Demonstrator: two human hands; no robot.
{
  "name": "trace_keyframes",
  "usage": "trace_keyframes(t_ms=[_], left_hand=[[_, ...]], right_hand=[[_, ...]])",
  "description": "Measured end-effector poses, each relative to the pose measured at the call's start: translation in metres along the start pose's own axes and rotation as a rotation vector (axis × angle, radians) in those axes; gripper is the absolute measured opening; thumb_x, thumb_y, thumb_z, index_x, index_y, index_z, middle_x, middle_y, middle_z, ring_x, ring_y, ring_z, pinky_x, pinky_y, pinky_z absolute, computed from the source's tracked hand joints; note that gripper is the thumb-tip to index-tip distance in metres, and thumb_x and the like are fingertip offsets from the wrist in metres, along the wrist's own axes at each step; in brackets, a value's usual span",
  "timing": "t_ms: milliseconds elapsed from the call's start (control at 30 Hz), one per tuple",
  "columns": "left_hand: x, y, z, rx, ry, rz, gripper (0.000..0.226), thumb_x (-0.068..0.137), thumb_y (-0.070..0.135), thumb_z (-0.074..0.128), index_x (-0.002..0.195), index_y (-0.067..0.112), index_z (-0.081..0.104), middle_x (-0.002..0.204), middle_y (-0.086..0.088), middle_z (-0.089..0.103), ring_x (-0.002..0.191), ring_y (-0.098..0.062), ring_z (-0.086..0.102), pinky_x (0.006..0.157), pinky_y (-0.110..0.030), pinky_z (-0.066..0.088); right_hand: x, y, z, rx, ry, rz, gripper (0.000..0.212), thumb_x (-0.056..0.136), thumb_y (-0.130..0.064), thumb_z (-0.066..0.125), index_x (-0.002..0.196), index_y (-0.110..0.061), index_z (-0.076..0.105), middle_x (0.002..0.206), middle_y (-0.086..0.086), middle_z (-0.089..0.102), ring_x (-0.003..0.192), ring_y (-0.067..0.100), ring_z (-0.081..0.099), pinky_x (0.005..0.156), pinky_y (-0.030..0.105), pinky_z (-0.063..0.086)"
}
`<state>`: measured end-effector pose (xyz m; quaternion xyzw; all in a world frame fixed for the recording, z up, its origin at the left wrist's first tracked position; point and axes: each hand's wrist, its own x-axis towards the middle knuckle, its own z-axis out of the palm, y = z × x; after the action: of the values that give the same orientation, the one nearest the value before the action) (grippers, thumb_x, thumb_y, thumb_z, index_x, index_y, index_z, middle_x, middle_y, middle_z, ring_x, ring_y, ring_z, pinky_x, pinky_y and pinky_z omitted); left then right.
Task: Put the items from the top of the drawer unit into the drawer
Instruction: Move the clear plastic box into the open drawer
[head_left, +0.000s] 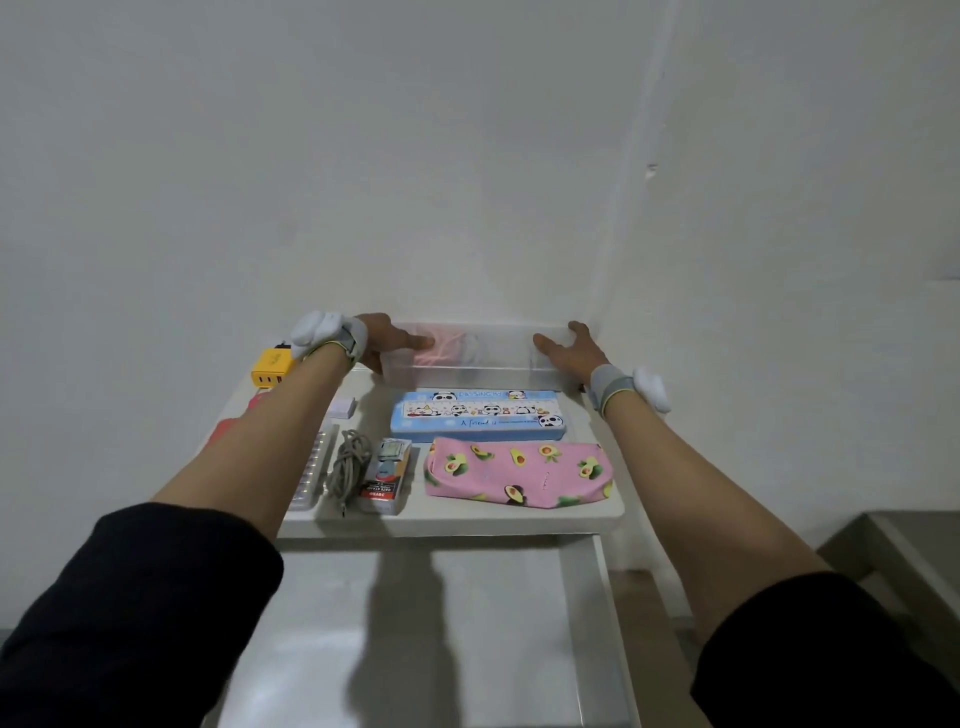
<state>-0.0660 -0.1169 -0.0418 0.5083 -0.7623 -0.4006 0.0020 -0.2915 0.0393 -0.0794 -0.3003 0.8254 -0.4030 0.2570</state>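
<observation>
Open white plastic drawer (322, 634) nearest, pulled out; above it, on the unit's white surface (467, 520): pink avocado-print fabric pouch (519, 470), then blue panda pencil box (478, 415); farthest, against wall, translucent plastic box (483, 356), left grip (387, 344) grasping one end, right grip (571, 349) the other

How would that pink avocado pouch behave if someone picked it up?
The pouch is probably soft and floppy: its fabric shows creases and an uneven outline. It would likely sag if lifted by one end. It lies flat, so rolling seems unlikely.
</observation>
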Motion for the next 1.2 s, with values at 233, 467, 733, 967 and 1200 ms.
trace_keyframes(t_ms=[233,467,733,967,1200], left_hand=[[-0.004,0.001,0.002,-0.13,-0.032,-0.012,0.083,0.078,0.047,0.072,0.134,-0.006,0.041,0.14,-0.022,0.045,0.107,-0.043,0.063,0.087,-0.053,0.055],[-0.008,0.006,-0.005,-0.115,-0.045,-0.012,0.081,0.077,0.044,0.074,0.133,-0.007,0.044,0.141,-0.023,0.046,0.103,-0.044,0.066,0.088,-0.052,0.055],[-0.054,0.022,-0.008,-0.114,0.083,0.085,0.079,0.08,0.042,0.073,0.134,-0.005,0.04,0.139,-0.019,0.043,0.109,-0.044,0.062,0.09,-0.052,0.054],[-0.116,0.021,0.004,-0.139,0.132,0.097,0.077,0.077,0.041,0.075,0.128,-0.007,0.044,0.134,-0.02,0.046,0.109,-0.045,0.061,0.087,-0.054,0.054],[-0.189,0.01,0.031,-0.115,0.155,0.088,0.061,0.077,0.044,0.074,0.106,-0.001,0.047,0.116,-0.013,0.047,0.104,-0.044,0.064,0.088,-0.051,0.055]], right_hand=[[0.0,-0.004,0.0,-0.003,-0.005,0.018,0.082,0.09,-0.048,0.057,0.153,-0.018,0.015,0.156,0.009,0.03,0.141,0.032,0.034,0.116,0.041,0.03],[-0.003,-0.007,-0.002,0.003,0.037,0.011,0.082,0.089,-0.046,0.059,0.153,-0.017,0.016,0.156,0.007,0.03,0.141,0.029,0.034,0.116,0.039,0.03],[-0.032,-0.019,-0.025,0.063,0.084,-0.039,0.085,0.085,-0.05,0.063,0.151,-0.021,0.019,0.15,0.006,0.039,0.135,0.029,0.043,0.111,0.042,0.039],[-0.084,-0.013,-0.05,0.055,0.066,-0.091,0.084,0.085,-0.049,0.062,0.151,-0.021,0.018,0.149,0.006,0.041,0.133,0.029,0.044,0.107,0.039,0.041],[-0.154,0.009,-0.069,0.061,0.034,-0.108,0.084,0.085,-0.05,0.062,0.151,-0.022,0.017,0.147,0.006,0.042,0.132,0.03,0.046,0.109,0.043,0.041]])
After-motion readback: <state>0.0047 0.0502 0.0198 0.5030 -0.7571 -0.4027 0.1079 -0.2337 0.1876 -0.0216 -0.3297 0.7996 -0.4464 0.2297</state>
